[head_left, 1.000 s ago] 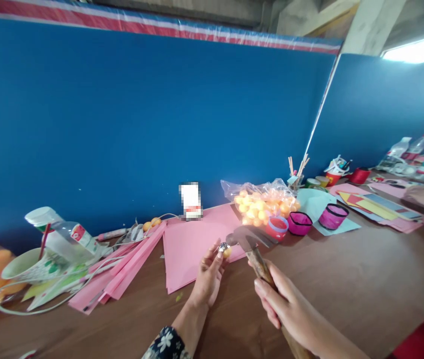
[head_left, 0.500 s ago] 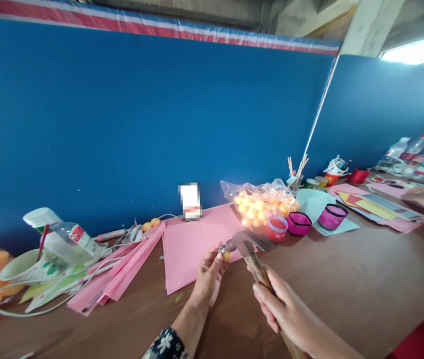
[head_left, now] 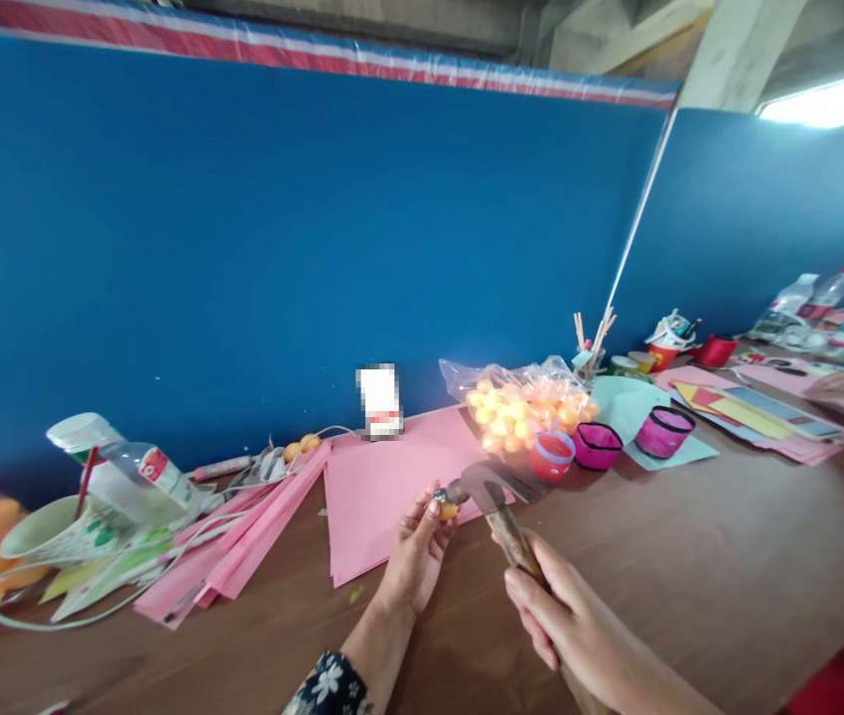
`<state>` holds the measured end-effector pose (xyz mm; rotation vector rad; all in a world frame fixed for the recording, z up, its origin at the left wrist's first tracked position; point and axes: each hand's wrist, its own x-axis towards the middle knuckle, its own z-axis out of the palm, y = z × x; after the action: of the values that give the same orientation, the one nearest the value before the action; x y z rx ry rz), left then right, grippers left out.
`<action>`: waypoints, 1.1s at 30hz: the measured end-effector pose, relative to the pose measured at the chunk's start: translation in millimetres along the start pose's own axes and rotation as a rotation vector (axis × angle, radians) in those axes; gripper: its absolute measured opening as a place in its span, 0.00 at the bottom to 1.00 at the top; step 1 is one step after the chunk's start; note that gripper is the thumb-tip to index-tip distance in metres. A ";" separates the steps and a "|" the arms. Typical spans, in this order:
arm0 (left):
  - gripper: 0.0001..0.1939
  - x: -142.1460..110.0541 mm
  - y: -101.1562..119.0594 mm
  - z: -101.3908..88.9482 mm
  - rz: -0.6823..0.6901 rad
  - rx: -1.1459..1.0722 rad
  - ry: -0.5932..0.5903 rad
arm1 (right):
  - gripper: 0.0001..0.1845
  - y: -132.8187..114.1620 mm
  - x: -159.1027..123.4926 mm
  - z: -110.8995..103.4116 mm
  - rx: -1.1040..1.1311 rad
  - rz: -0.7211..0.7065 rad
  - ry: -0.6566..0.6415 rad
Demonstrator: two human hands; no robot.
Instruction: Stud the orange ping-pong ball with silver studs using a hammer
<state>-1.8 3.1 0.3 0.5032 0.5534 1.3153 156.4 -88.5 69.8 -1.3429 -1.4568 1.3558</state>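
Over the bench [head_left: 697, 556], my left hand [head_left: 416, 544] has its grip pinched on a shiny-topped yellow piece [head_left: 449, 512]. My right hand [head_left: 554, 601] is clamped round the hammer [head_left: 512, 534], whose head sits slightly lower than a second ago, touching or just beside the piece: light tapping, I judge. Pink sheets [head_left: 373, 497] lie beyond.

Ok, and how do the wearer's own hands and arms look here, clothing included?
The left hand is ungloved; above its wrist comes a dark sleeve printed with white flowers. The right hand is ungloved too, with no sleeve in view.
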 end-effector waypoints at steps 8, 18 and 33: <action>0.18 -1.0 0.3 0.6 -0.025 0.001 0.004 | 0.16 1.6 1.7 0.4 0.003 0.010 0.007; 0.17 -1.3 1.3 3.5 -0.031 -0.008 0.020 | 0.15 -1.0 -0.4 -1.1 0.005 0.020 0.015; 0.19 -4.3 3.6 5.5 -0.052 -0.004 -0.029 | 0.20 -3.5 -3.3 -3.5 0.012 -0.021 0.059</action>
<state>-1.7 -0.7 7.2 0.5007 0.5358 1.2575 159.7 -90.6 74.4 -1.3453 -1.4181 1.2985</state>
